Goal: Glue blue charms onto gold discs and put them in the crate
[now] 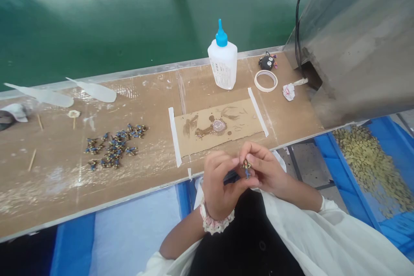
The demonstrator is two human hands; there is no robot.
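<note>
Close to my body, just past the bench's front edge, both hands meet around a small painted figurine (246,169) with blue legs. My left hand (220,181) is closed, its thumb by the figurine's feet and its fingertips near the head. Pinched fingers of my right hand (263,166) hold it from the other side. Beyond them, a cardboard sheet (207,144) is taped to the bench and carries a wet puddle of glue (219,126). A pile of similar figurines (113,148) lies to the left.
A white bottle with a blue nozzle (224,64) stands behind the cardboard. Right of it are a tape roll (265,81), a black trinket (267,62) and crumpled tissue (289,92). Wooden sticks (32,160) lie left. A blue tray (352,181) of small pieces sits low right.
</note>
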